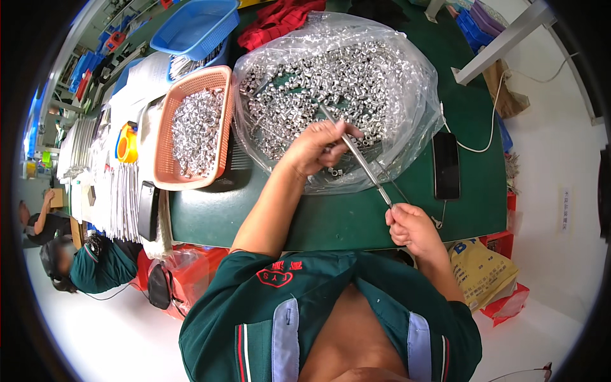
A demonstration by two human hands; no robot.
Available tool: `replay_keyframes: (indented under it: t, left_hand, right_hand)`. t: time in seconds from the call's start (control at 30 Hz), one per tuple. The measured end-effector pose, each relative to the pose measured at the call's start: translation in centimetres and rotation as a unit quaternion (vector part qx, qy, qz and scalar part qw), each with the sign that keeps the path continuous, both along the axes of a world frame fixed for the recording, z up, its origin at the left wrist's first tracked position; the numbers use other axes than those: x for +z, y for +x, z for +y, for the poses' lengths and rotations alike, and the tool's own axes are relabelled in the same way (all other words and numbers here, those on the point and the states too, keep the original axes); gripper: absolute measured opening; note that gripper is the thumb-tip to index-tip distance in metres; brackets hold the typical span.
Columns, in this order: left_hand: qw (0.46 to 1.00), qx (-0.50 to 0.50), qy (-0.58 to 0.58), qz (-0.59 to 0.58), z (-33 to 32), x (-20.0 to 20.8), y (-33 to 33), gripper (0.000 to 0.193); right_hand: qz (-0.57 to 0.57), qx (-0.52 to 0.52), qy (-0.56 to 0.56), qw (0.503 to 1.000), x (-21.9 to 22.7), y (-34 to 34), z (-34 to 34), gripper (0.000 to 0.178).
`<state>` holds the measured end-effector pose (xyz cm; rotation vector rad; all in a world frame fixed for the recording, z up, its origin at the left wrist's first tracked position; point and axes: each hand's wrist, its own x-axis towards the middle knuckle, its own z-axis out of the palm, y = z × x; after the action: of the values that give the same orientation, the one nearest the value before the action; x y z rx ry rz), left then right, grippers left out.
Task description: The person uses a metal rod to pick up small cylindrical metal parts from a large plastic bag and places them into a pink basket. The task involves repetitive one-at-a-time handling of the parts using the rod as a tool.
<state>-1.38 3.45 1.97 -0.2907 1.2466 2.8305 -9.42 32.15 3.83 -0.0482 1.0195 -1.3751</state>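
A slim silver metal tube (pixel 365 164) slants between my hands over the near edge of a clear plastic bag (pixel 417 83). My left hand (pixel 318 148) is closed around its upper part, fingers curled. Lower and to the right, my right hand (pixel 412 230) grips the near end in a closed fist. A second, thinner dark rod (pixel 396 184) runs close beside the tube toward my right hand; how it is held is hidden. Inside the spread-open bag lie a great many small silver metal sleeves (pixel 344 70), just beyond my left hand.
An orange plastic basket (pixel 163 134) of similar small parts stands left of the bag on the green table (pixel 210 219). A blue basket (pixel 191 28) is behind it. Right of the bag lies a black phone (pixel 446 167) near a white cable (pixel 490 137). Another person (pixel 105 267) sits at left.
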Motion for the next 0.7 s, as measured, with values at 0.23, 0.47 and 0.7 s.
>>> replay_keyframes:
  t: [0.23, 0.47, 0.7]
  left_hand:
    - [0.99, 0.078, 0.087, -0.074, -0.3, 0.5, -0.3, 0.07]
    - [0.879, 0.288, 0.366, -0.104, -2.0, 1.4, -0.3, 0.04]
    - [0.925, 0.228, 0.298, -0.06, -1.8, 0.7, 1.1, 0.032]
  right_hand:
    - [0.186, -0.052, 0.047, 0.98, 1.0, 0.3, -0.5, 0.025]
    - [0.247, -0.068, 0.057, 0.965, 1.3, 0.5, 0.2, 0.024]
    - [0.269, -0.054, 0.061, 0.96, 1.2, 0.6, 0.6, 0.023]
